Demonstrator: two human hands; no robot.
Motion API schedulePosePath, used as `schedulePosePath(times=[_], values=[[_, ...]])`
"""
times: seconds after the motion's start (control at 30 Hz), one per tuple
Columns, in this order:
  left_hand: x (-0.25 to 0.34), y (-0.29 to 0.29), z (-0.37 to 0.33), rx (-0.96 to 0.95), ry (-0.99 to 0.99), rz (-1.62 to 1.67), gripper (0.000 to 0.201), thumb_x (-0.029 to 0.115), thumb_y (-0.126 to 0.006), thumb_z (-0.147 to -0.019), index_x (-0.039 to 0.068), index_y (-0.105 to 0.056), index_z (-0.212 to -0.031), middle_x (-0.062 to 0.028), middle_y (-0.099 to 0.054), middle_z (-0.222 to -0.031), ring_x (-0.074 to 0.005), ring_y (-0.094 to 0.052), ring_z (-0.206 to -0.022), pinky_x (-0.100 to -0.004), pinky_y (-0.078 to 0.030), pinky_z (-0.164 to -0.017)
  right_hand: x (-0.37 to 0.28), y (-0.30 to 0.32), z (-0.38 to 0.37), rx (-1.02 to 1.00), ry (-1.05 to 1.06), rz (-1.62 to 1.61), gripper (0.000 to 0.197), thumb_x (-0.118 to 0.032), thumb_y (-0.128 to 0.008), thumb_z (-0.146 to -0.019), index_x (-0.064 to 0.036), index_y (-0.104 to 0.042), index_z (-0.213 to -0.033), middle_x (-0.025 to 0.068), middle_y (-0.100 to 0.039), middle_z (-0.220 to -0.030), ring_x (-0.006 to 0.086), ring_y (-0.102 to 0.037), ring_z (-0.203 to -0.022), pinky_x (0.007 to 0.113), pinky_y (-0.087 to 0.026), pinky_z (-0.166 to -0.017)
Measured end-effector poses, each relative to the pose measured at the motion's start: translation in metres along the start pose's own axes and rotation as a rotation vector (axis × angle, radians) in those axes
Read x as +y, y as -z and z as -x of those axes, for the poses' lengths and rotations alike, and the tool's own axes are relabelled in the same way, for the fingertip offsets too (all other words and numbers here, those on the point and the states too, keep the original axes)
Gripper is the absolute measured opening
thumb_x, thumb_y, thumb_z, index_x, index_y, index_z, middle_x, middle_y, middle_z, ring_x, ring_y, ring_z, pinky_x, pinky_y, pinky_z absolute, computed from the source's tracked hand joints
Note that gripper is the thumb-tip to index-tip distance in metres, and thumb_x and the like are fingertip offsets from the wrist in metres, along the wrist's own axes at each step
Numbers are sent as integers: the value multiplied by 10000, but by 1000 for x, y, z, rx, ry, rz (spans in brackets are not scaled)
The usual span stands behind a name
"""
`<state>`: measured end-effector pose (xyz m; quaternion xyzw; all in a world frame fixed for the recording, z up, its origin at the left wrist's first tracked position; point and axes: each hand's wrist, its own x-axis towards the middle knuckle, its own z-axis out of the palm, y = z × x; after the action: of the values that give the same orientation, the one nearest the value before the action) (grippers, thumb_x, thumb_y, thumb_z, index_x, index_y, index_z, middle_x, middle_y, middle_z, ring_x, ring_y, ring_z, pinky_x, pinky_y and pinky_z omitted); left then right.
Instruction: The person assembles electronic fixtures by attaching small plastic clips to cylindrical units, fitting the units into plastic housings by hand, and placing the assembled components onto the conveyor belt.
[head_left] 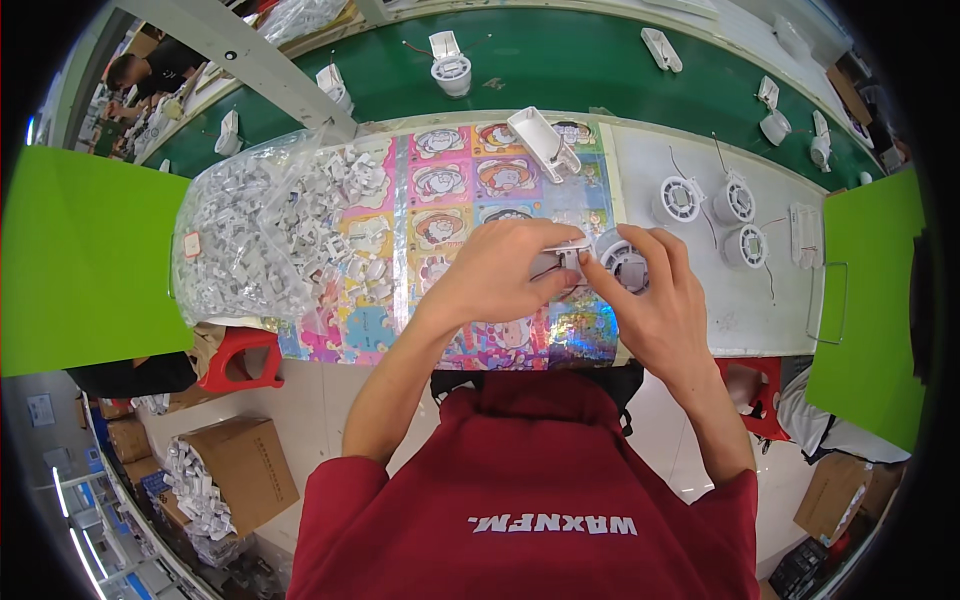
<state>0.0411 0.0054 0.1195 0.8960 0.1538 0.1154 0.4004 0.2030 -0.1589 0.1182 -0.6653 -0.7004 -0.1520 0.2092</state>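
Observation:
In front of me, over the bright cartoon-printed mat (440,228), both my hands work on one white plastic assembly. My left hand (500,272) pinches its white bracket-like part (572,246) between thumb and fingers. Curled round the ringed, cup-shaped white housing (628,268) is my right hand (655,310), its index finger pressing near the joint between both parts. Thin dark wire shows by my left fingers. Just beyond my hands, a long white plastic cover (543,142) lies slantwise on the mat.
Left on the table lies a clear bag (240,235) of small white parts, some spilled (360,175). Several wired round housings (745,245) stand at right, beside a white cover (804,235). A green conveyor belt (570,65) carries more units beyond. Green panels (870,310) flank the table.

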Motion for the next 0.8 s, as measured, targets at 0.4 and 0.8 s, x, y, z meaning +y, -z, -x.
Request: schedulePosePath(times=[0.4,0.8], values=[[-37,-10,17,68,28,236,339,24,-789,-807,25,-761,-1145,-122,-757,-980,-227,-723,-912,-357,-553,-871,4,-9,-5,-83,182,-79,501,-82,-713,-723,-207,-721,-1208,104,-615,-1279,339,-616,-1134,362,-598,-760],[-97,-45,33,841,142,-79,314,57,-740,-806,36,-701,-1117,-141,-657,-1133,-352,-601,-1063,-440,-455,-972,112,-52,-107,-77,-273,-199,627,-215,-836,-780,-105,-619,-1357,162,-610,-1200,360,-600,-1109,439,-534,-911]])
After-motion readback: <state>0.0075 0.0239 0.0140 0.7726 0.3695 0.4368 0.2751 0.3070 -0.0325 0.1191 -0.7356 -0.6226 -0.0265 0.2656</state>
